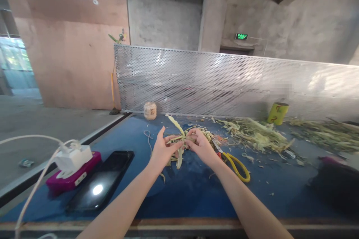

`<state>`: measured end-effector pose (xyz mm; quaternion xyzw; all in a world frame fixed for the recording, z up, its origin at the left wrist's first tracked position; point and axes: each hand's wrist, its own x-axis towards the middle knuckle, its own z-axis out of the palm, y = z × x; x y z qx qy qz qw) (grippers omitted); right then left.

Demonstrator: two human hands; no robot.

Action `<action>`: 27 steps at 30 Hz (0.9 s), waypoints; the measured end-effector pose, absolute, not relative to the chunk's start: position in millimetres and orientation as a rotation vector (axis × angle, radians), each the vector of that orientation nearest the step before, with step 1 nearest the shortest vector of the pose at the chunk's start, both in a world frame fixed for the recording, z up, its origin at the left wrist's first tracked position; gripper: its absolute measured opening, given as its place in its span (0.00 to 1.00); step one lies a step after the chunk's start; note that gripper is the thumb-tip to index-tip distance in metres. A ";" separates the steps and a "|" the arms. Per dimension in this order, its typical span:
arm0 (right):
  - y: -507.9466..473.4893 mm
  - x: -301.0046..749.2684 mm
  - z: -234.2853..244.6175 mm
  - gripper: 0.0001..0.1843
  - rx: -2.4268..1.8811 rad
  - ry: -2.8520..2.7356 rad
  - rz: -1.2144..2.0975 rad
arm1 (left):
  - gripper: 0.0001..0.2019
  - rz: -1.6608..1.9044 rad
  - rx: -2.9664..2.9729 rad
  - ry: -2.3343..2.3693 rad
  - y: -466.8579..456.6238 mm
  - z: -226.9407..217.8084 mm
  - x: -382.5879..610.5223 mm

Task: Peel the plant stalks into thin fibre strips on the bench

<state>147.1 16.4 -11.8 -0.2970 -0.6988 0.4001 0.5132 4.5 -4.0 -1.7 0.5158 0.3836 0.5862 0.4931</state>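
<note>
Over the middle of the blue table, my left hand point(163, 149) and my right hand point(202, 146) meet with fingertips close together. Between them they pinch pale green dried husk strips point(177, 125), crossed so that one strip points up and another point(179, 160) hangs down. Both hands are closed on the strips, thumbs facing inward. Behind my fingers lies a heap of husk scraps point(207, 134), partly hidden. Yellow-handled scissors point(237, 167) rest just right of my right wrist, blades toward the scraps.
On the left are a black phone point(103, 179) and a magenta power strip point(74, 177) with a white charger point(74, 158). A twine spool point(150, 111), a yellow-green can point(278, 113) and a husk pile point(255, 132) stand before a perforated metal screen point(196, 82). A dark blurred object point(336, 185) is at right.
</note>
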 end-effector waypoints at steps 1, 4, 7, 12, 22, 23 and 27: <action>14.4 147.2 -12.5 0.08 -0.726 -1.748 0.891 | 0.52 1.422 1.248 0.927 -4.8 -0.3 4.7; 9.0 149.2 -13.9 0.09 -0.786 -1.963 0.604 | 0.52 1.377 1.245 0.894 -6.7 2.4 5.0; 5.5 151.6 -11.9 0.15 -0.828 -2.084 0.278 | 0.51 1.408 1.186 0.861 -6.1 2.2 5.3; 1.1 153.0 -5.0 0.14 -0.763 -2.138 -0.170 | 0.50 1.444 1.105 0.895 -2.3 0.2 4.2; 2.0 147.8 -9.0 0.03 -0.784 -2.139 -0.424 | 0.45 1.503 1.196 0.858 -2.3 -1.1 4.2; 2.3 148.1 -8.3 0.02 -0.780 -2.133 -0.419 | 0.44 1.513 1.226 0.872 -1.7 -1.7 3.8; 3.4 150.4 -4.3 0.03 -0.773 -2.141 -0.328 | 0.44 1.507 1.347 0.905 1.0 -4.3 2.2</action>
